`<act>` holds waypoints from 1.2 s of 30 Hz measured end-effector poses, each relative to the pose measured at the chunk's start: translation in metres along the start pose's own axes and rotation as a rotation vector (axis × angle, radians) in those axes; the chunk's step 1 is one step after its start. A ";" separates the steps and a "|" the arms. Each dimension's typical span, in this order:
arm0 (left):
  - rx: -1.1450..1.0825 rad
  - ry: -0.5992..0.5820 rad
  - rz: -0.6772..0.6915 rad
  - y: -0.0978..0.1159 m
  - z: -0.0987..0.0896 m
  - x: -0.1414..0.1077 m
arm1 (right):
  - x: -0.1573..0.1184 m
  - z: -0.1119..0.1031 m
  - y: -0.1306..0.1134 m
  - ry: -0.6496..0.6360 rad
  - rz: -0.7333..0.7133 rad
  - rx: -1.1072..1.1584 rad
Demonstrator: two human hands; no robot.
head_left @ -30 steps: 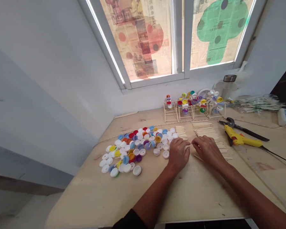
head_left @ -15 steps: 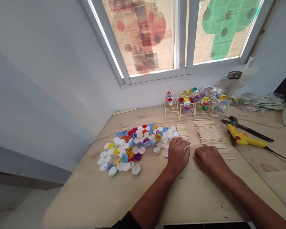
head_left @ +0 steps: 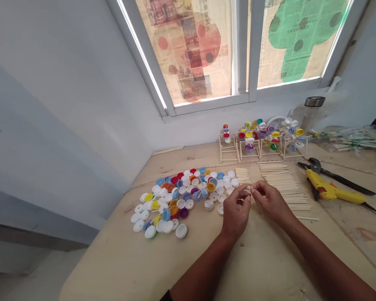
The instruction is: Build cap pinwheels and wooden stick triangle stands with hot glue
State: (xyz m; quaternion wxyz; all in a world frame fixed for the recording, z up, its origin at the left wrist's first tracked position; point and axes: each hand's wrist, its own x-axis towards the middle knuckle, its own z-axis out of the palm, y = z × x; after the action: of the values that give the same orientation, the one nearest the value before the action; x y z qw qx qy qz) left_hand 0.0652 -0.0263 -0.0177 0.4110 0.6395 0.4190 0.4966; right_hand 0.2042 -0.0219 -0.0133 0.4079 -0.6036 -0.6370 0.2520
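My left hand (head_left: 236,211) and my right hand (head_left: 269,200) meet over the table, fingertips almost touching. Both are closed in a pinch at a small pale wooden stick (head_left: 249,187), mostly hidden by the fingers. Left of my left hand spreads a pile of plastic bottle caps (head_left: 181,204) in white, blue, red, yellow and purple, some joined by sticks. Just beyond the hands lies a small stack of short sticks (head_left: 242,174). Rows of longer wooden sticks (head_left: 280,184) lie beyond and to the right of my right hand.
Stick frames with bottle-cap wheels (head_left: 249,142) stand along the wall below the window. At right lie a yellow glue gun (head_left: 332,190) and black-handled cutters (head_left: 338,175). Behind them are a bag of sticks (head_left: 354,140) and a clear bottle (head_left: 313,110). Two sticks (head_left: 167,151) lie at the back left.
My right hand has lifted from the table beside the long sticks and come to my left hand, so the fingertips now meet. The view has shifted slightly.
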 end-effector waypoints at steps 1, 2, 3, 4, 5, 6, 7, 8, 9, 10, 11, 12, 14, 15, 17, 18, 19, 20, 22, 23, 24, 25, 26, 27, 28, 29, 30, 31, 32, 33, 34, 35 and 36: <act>-0.026 -0.017 -0.019 -0.001 0.001 0.000 | 0.000 0.002 0.001 0.003 0.022 0.070; -0.045 -0.032 -0.031 -0.002 0.002 -0.001 | 0.000 0.003 0.003 0.006 0.044 0.137; -0.062 -0.048 -0.040 -0.003 0.003 -0.001 | 0.000 0.005 0.004 0.009 0.068 0.203; -0.077 -0.060 -0.048 -0.004 0.004 -0.002 | 0.000 0.007 0.005 0.010 0.092 0.268; -0.089 -0.072 -0.057 -0.006 0.004 -0.002 | -0.001 0.009 0.005 0.007 0.116 0.333; -0.102 -0.081 -0.064 -0.007 0.005 -0.003 | -0.001 0.011 0.005 0.001 0.138 0.398; -0.116 -0.090 -0.068 -0.007 0.006 -0.003 | -0.002 0.013 0.004 -0.008 0.160 0.463; -0.129 -0.096 -0.071 -0.008 0.006 -0.004 | -0.003 0.015 0.003 -0.017 0.180 0.525; -0.140 -0.099 -0.074 -0.008 0.006 -0.004 | -0.004 0.017 0.001 -0.025 0.197 0.585; -0.149 -0.099 -0.079 -0.008 0.006 -0.005 | -0.005 0.019 0.000 -0.030 0.213 0.641; -0.158 -0.096 -0.084 -0.008 0.006 -0.005 | -0.006 0.021 -0.002 -0.030 0.228 0.695; -0.163 -0.091 -0.091 -0.008 0.006 -0.006 | -0.007 0.022 -0.004 -0.025 0.242 0.745; -0.169 -0.088 -0.096 -0.008 0.006 -0.006 | -0.009 0.024 -0.007 -0.010 0.269 0.833; -0.171 -0.091 -0.093 -0.009 0.005 -0.006 | -0.009 0.024 -0.008 -0.002 0.283 0.869; -0.162 -0.102 -0.084 -0.009 0.005 -0.007 | -0.010 0.023 -0.011 0.012 0.309 0.926; -0.152 -0.108 -0.080 -0.009 0.004 -0.008 | -0.011 0.022 -0.012 0.018 0.320 0.948; -0.139 -0.115 -0.078 -0.010 0.004 -0.008 | -0.011 0.021 -0.014 0.024 0.328 0.967; -0.126 -0.124 -0.077 -0.009 0.004 -0.009 | -0.011 0.020 -0.015 0.031 0.335 0.981; -0.102 -0.138 -0.076 -0.009 0.003 -0.010 | -0.011 0.018 -0.017 0.046 0.341 1.003; -0.094 -0.145 -0.074 -0.008 0.003 -0.011 | -0.011 0.017 -0.018 0.054 0.343 1.010; -0.089 -0.154 -0.071 -0.007 0.003 -0.011 | -0.011 0.016 -0.019 0.061 0.345 1.014; -0.089 -0.161 -0.068 -0.006 0.004 -0.012 | -0.011 0.015 -0.020 0.066 0.349 1.016; -0.094 -0.164 -0.066 -0.004 0.004 -0.012 | -0.012 0.014 -0.020 0.073 0.353 1.020; -0.103 -0.165 -0.066 -0.003 0.004 -0.012 | -0.012 0.014 -0.020 0.081 0.360 1.022; -0.112 -0.162 -0.067 -0.002 0.005 -0.012 | -0.012 0.013 -0.021 0.091 0.366 1.026; -0.122 -0.158 -0.070 -0.001 0.005 -0.012 | -0.012 0.013 -0.021 0.100 0.371 1.032; -0.129 -0.154 -0.073 0.000 0.005 -0.012 | -0.012 0.013 -0.021 0.108 0.377 1.038; -0.134 -0.156 -0.076 0.001 0.005 -0.012 | -0.012 0.013 -0.021 0.115 0.382 1.040; -0.137 -0.164 -0.078 0.001 0.005 -0.012 | -0.013 0.013 -0.022 0.121 0.383 1.037; -0.140 -0.176 -0.078 0.002 0.006 -0.012 | -0.013 0.012 -0.022 0.125 0.383 1.032; -0.142 -0.188 -0.079 0.002 0.007 -0.013 | -0.013 0.012 -0.023 0.128 0.382 1.024; -0.143 -0.203 -0.079 0.002 0.007 -0.013 | -0.013 0.011 -0.023 0.127 0.381 1.014; -0.144 -0.215 -0.079 0.002 0.008 -0.014 | -0.014 0.010 -0.024 0.124 0.380 1.006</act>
State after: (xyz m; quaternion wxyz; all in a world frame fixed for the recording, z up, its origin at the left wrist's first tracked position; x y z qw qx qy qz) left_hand 0.0713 -0.0407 -0.0213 0.5176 0.6409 0.3607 0.4373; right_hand 0.1816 -0.0370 -0.0025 0.6307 -0.4520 -0.2921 0.5590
